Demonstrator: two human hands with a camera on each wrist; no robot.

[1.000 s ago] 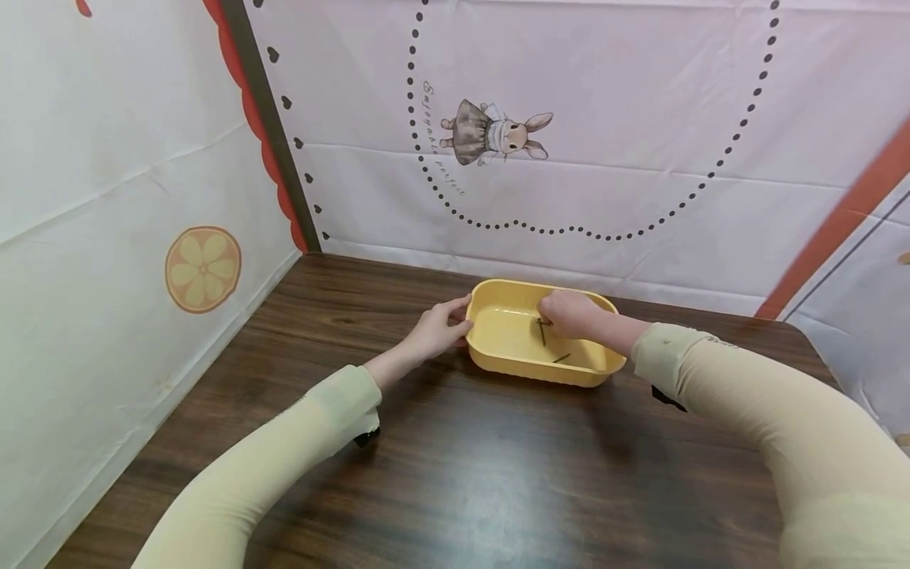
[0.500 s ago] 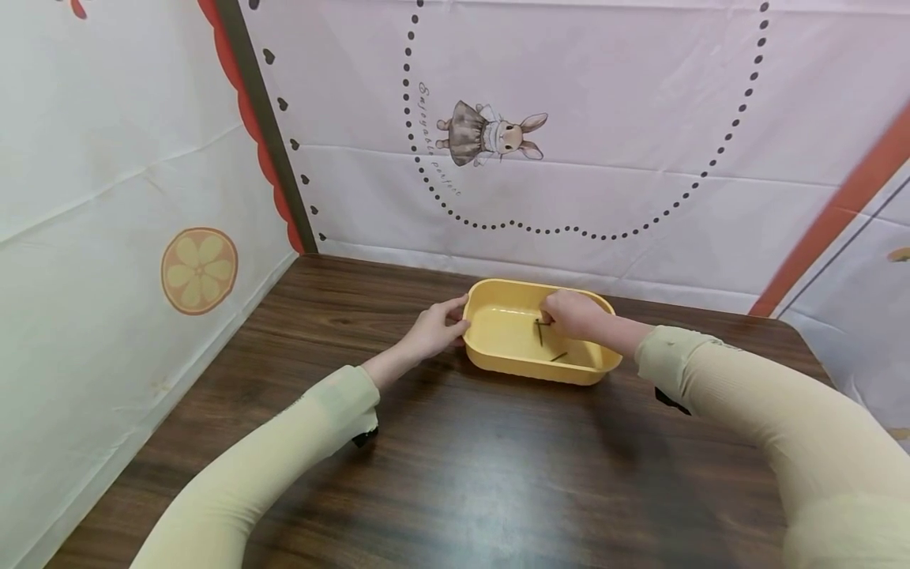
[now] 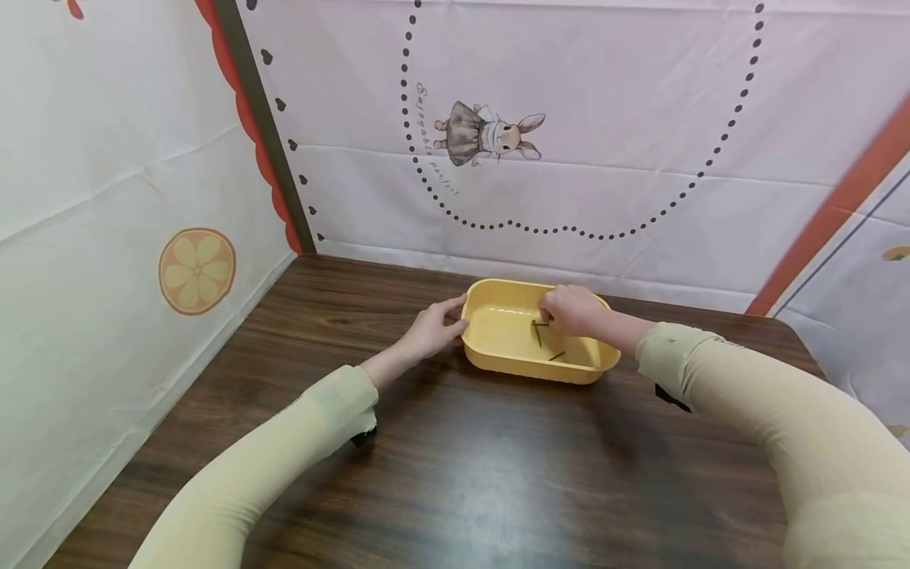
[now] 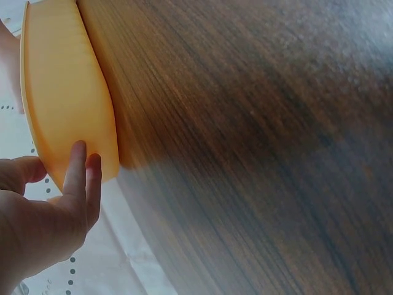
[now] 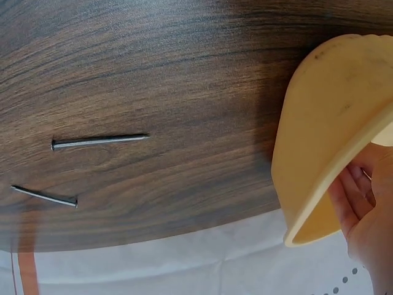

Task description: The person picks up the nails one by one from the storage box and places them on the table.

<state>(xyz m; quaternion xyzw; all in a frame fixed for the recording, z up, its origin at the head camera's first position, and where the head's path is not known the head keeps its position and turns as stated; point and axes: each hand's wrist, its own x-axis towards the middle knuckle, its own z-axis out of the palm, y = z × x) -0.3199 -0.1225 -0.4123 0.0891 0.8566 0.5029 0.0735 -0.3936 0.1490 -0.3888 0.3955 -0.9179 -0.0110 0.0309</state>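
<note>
Pinching the yellow tray (image 3: 526,367) at nine o'clock is the left hand (image 3: 432,329); the right hand (image 3: 571,310) curls inside, toward two o'clock, near nails (image 3: 558,356), holding what, I can't tell.

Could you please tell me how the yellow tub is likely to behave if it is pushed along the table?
The yellow tub looks broad and low, so it would probably slide rather than tip. Its smooth, thin walls suggest fairly stiff, light plastic. The slim dark pieces inside may shift.
</note>
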